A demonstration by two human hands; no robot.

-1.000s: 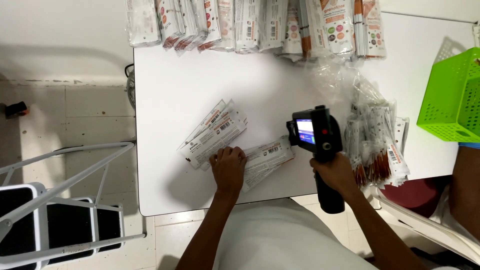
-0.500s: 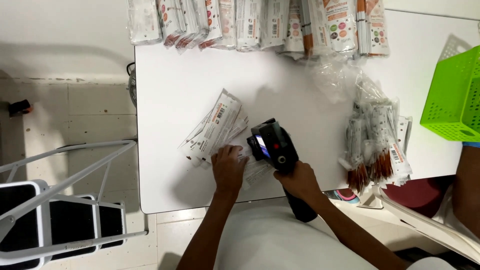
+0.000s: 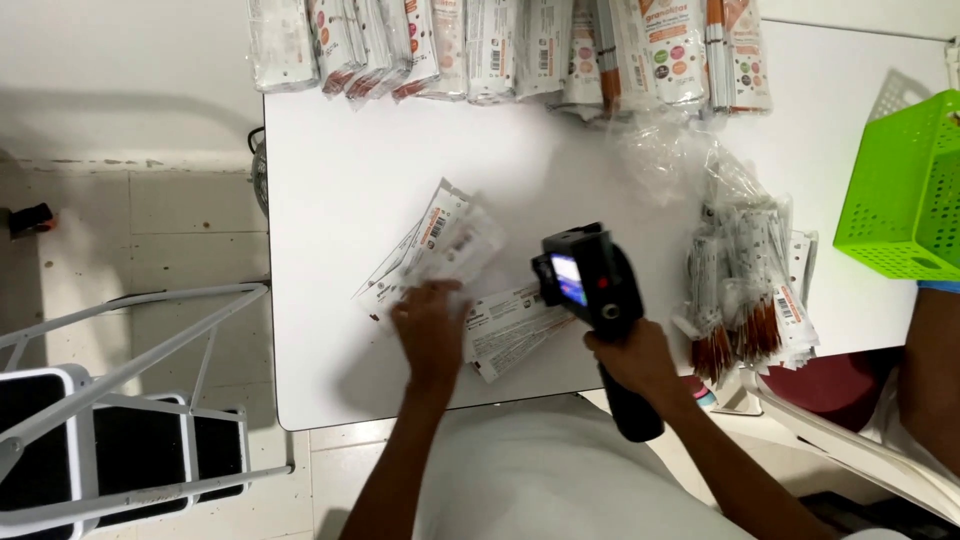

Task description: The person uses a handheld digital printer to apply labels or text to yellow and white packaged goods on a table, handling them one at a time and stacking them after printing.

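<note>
Scanner (image 3: 590,285) | right hand (image 3: 632,358) | upright, screen facing wearer, handle down

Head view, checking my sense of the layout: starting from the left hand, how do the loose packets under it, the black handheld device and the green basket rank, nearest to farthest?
1. Loose packets: under the left hand, touching its fingers.
2. Black handheld device: just to its right, in the right hand.
3. Green basket: far right table edge.

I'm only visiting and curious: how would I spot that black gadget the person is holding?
Find the white table, then its near edge. The right hand grips a black handheld device by its pistol handle. Alone among pale flat packets, it is dark and bulky, with a small lit screen.
</note>
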